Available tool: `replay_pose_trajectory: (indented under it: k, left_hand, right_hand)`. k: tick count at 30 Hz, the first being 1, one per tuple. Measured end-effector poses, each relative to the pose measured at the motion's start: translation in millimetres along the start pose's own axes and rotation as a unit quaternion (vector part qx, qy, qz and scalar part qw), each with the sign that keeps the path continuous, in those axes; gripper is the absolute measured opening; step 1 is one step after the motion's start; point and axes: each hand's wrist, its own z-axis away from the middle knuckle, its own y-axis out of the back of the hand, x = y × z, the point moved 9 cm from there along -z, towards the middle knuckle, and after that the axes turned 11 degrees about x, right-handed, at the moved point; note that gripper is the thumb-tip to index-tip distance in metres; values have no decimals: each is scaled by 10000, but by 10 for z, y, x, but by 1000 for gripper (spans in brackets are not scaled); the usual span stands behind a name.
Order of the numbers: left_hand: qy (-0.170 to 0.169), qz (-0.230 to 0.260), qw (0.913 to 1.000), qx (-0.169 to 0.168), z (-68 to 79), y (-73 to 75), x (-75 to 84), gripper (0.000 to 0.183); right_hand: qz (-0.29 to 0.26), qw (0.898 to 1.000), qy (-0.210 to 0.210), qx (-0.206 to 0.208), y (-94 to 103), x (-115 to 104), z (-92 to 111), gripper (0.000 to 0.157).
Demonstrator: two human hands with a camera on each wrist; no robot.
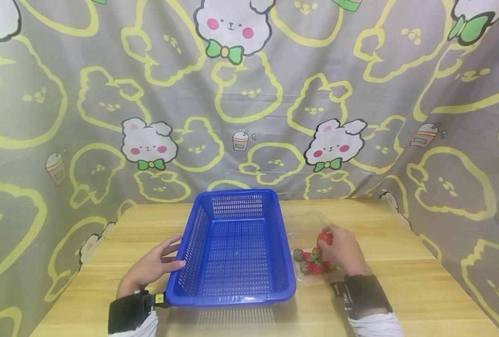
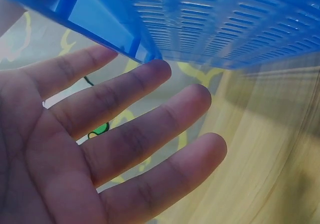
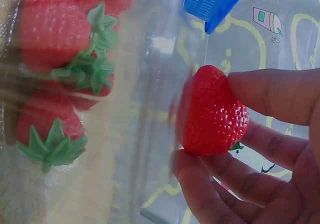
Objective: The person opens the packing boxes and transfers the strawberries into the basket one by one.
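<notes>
A blue plastic basket (image 1: 237,299) with slotted walls stands in the middle of the table. At its left side is my left hand (image 1: 154,264), fingers spread and straight, the thumb near the rim; in the left wrist view the palm and fingers (image 2: 135,139) show with nothing gripped. My right hand (image 1: 345,248) pinches a strawberry (image 3: 212,114) between thumb and fingers, above a clear plastic box (image 1: 304,276). Several more strawberries (image 1: 317,268) with green leaves lie in that box, just right of the basket. The box wall partly veils them in the right wrist view.
The clear box's see-through lid (image 1: 302,222) lies folded back toward the far side. A wooden table (image 1: 405,281) carries everything. Grey cloth (image 1: 266,93) with cartoon rabbits hangs behind and at both sides of it.
</notes>
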Motion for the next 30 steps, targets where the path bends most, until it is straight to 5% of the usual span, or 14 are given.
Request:
replay_pose_trajectory:
  k: [30]
  left_hand:
    - [-56,65,10000,-6,5,-5,8,77]
  right_hand:
    - [121,9987,387,301,108,-213,34,34]
